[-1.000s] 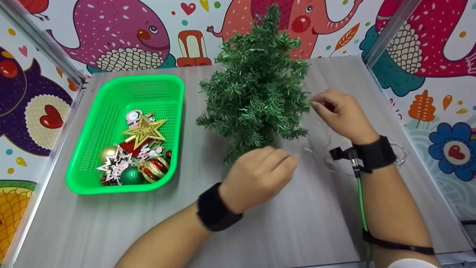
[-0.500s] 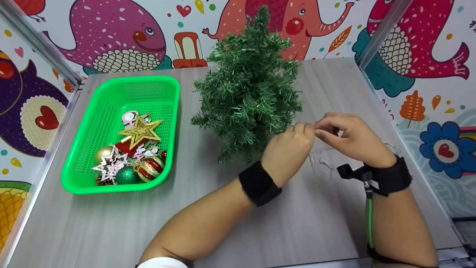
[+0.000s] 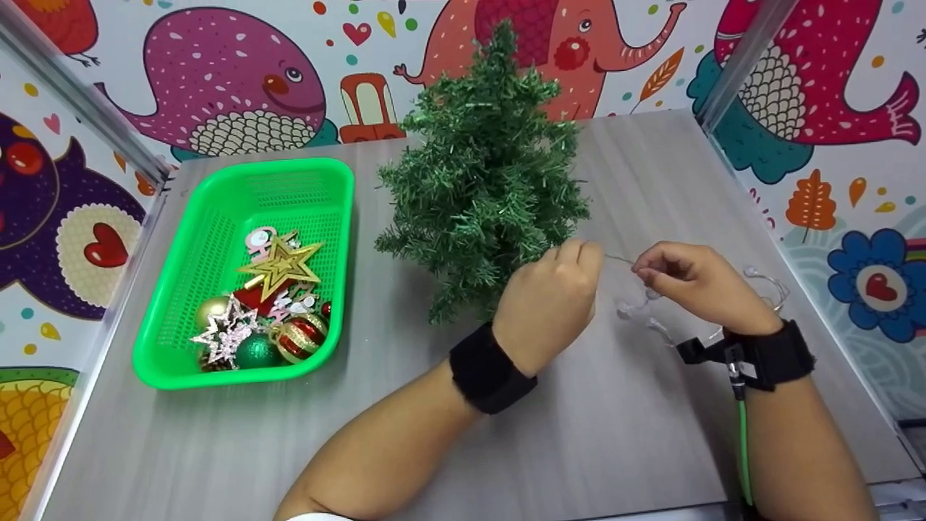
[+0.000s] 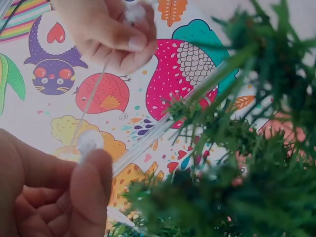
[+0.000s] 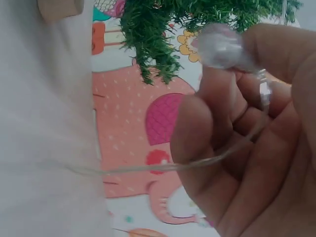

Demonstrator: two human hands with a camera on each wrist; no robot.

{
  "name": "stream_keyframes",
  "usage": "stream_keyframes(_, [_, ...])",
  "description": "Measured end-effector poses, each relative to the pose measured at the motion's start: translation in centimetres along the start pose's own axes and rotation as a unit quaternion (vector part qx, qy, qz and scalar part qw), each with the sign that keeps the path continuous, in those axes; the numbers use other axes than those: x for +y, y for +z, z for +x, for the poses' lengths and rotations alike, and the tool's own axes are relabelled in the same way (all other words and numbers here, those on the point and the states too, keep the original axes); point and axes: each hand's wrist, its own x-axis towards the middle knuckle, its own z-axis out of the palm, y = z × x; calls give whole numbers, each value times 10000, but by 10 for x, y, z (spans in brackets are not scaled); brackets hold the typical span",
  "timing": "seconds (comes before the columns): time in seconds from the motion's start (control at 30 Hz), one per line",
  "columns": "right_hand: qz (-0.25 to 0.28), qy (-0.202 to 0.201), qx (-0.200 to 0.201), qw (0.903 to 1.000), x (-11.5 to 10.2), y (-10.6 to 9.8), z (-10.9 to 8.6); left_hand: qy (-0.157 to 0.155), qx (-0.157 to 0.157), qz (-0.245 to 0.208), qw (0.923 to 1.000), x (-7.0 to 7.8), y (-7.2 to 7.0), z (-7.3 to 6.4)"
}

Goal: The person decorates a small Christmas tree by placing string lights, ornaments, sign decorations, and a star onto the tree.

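A string of clear fairy lights runs as a thin strand between my two hands. My left hand, at the lower right of the green Christmas tree, pinches a clear bulb between thumb and finger. To its right, my right hand pinches another bulb, its wire trailing across the fingers. Several more bulbs of the string show below and beside the right hand. The tree stands upright on the table, its lower right branches close to the left hand.
On the left, a green basket holds a gold star, a pink glittery star, striped and plain baubles and other ornaments. Cartoon-printed panels enclose the grey table at the back and sides.
My right hand has come down and forward from the tree's right side. My left hand moved right to meet it; now the hands are slightly apart with the strand stretched between them.
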Motion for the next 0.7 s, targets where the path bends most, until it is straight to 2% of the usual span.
stream_keyframes(0.17, [975, -82, -231, 9949, 12, 0, -9, -105, 337, 74, 9994, -3, -4, -1])
stream_keyframes(0.27, [1202, -103, -308, 9922, 20, -2, -15, -227, 570, 121, 9980, -5, -9, 0])
stream_keyframes(0.4, [1102, 209, -342, 9931, 35, -7, -26, -340, 618, 40, 9975, -8, -15, -1])
stream_keyframes(0.6, [804, 1094, -140, 9906, 59, -16, -44, -380, 680, -261, 9966, -11, -21, -4])
stream_keyframes(0.7, [759, 1188, 12, 9900, 67, -20, -52, -413, 736, -388, 9957, -14, -22, -6])
